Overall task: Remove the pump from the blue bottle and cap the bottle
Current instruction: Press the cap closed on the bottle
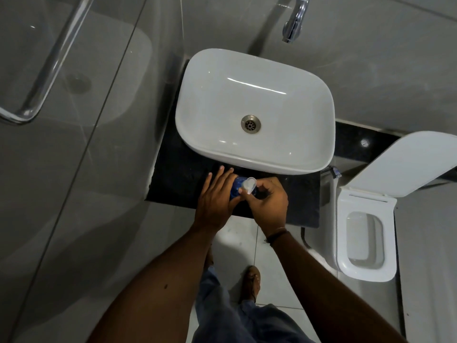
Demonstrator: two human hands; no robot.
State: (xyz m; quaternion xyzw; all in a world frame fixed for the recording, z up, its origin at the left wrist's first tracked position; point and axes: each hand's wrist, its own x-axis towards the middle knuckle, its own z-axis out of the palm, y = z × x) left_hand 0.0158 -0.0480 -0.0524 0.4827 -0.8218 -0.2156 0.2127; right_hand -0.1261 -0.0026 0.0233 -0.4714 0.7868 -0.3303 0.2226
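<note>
The blue bottle (pixel 236 186) stands on the black counter (pixel 178 179) just in front of the white basin. My left hand (pixel 214 199) wraps its left side, with the fingers stretched out past it and the thumb against the bottle. My right hand (pixel 265 201) pinches the white pump head (pixel 248 184) on top of the bottle between thumb and fingers. Both hands hide most of the bottle's body, and I cannot tell whether the pump is still screwed on.
A white basin (pixel 254 110) with a metal drain fills the counter behind the bottle, under a chrome tap (pixel 295 19). A toilet (pixel 366 233) with its lid raised stands to the right. A glass shower door with a chrome handle (pixel 47 63) is on the left.
</note>
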